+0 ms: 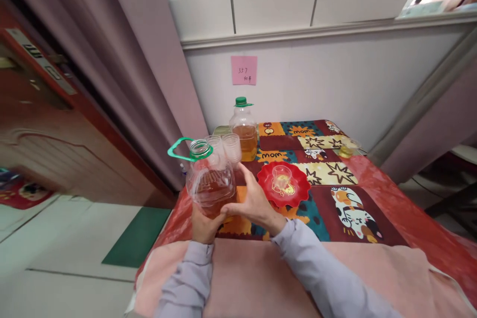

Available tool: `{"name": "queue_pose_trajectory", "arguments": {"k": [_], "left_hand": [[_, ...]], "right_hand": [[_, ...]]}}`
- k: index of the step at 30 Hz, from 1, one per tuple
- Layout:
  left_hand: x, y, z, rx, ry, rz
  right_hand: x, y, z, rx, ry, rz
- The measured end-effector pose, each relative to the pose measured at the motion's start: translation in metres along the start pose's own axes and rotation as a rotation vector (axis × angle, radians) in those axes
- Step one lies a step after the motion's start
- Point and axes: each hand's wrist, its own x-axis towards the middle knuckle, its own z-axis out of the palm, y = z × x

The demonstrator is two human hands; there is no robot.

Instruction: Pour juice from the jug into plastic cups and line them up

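A clear plastic jug (210, 184) with amber liquid in its lower part is tilted at the table's left side. Its mouth is uncapped, and a green loop handle sticks out to the left. My left hand (204, 226) is closed around the jug's lower end. My right hand (255, 203) grips its right side, thumb low against the jug and fingers partly hidden. Just behind it stand stacks of clear plastic cups (232, 148). Right of my right hand, a red scalloped plate (263, 179) bears a clear cup (282, 177).
A second jug (244, 131), capped in green and holding amber liquid, stands near the wall (298, 74). At the far right is a clear cup (346, 149) with yellow liquid. Patterned mats (357, 213) and a pink cloth (257, 273) lie over the red tablecloth (413, 213).
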Motion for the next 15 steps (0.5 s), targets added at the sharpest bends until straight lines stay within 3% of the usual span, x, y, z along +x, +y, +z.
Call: {"name": "queue_pose_trajectory", "arguments": {"k": [2,6,15], "left_hand": [[0.000,0.004,0.003,-0.017,0.008,0.000],[0.001,0.007,0.004,-0.014,0.010,-0.012],[0.001,-0.010,-0.005,0.090,0.029,-0.095]], "right_hand": [[0.017,0.006,0.016,0.121,-0.041,0.075],[0.031,0.015,0.028,0.273,-0.098,0.055],[0.021,0.006,0.020,0.131,0.016,0.100]]}}
